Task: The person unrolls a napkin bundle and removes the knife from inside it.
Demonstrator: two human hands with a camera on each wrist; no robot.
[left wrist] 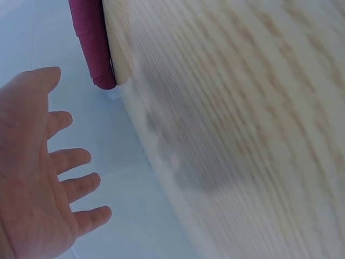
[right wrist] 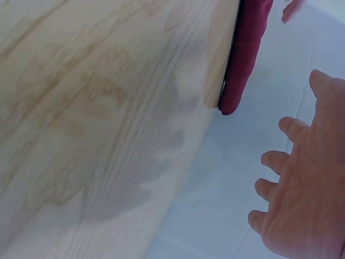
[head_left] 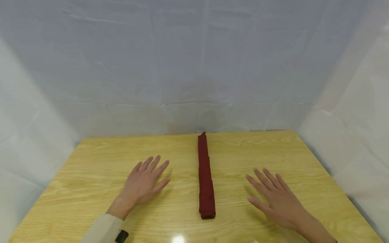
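A long, narrow strip of dark red folded cloth (head_left: 205, 179) lies lengthwise on the table between the two hands. Its near end is thicker, and the far end tapers to a small point at the table's back edge. To the left of the cloth, my left hand (head_left: 143, 185) hovers palm down over the wood, fingers spread and holding nothing. My right hand (head_left: 281, 204) is likewise spread above the table on the other side, apart from the cloth. Both wrist views show bare palms and part of the red cloth (left wrist: 94, 46).
The wooden table (head_left: 100, 168) has a light, grainy top. White sheeting (head_left: 194, 67) hangs behind it and along both sides. A pale sleeve (head_left: 103, 229) covers the left forearm, with a small black item (head_left: 122, 236) at the wrist.
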